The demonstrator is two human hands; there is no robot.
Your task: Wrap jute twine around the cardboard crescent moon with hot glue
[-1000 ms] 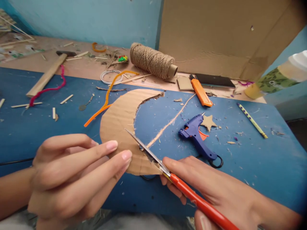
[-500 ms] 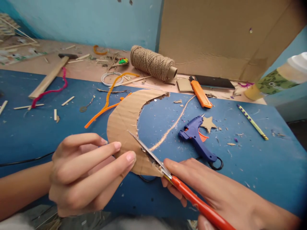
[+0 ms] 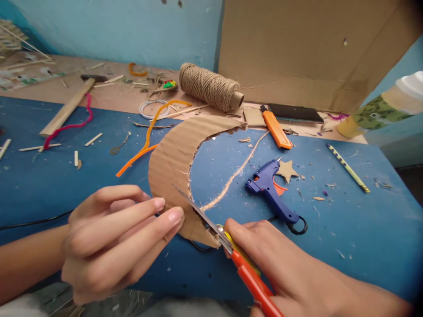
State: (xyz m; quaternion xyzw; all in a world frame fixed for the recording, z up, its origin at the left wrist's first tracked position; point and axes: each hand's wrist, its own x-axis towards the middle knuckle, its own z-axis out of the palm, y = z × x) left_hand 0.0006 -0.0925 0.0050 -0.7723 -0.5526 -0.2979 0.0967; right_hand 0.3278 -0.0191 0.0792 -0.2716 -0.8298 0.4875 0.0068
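Note:
A crescent of corrugated cardboard (image 3: 172, 154) is pinched at its lower left by my left hand (image 3: 115, 237), fingers on top. My right hand (image 3: 274, 259) grips scissors (image 3: 251, 281) with red-orange handles and a yellow part near the pivot. The scissor blades reach up and left across the lower inner edge of the crescent, one blade lying over its face. That inner edge looks ragged. Beyond the right hand lie a blue glue gun (image 3: 272, 189) and a small cardboard star (image 3: 287, 171). A strand of twine (image 3: 234, 176) runs inside the curve.
On the blue table (image 3: 330, 237) are an orange box cutter (image 3: 276, 129), a patterned stick (image 3: 348, 168) and orange pipe cleaners (image 3: 139, 158). Behind stand a twine roll (image 3: 209, 86), a hammer (image 3: 69, 105), a dark flat device (image 3: 295, 113) and a cup (image 3: 383, 108). Cardboard leans on the wall.
The scissors have turned steeper, and their handles have moved down and left, showing more of the yellow part. The crescent has tilted, its upper tip shifting right. My left hand has moved slightly left.

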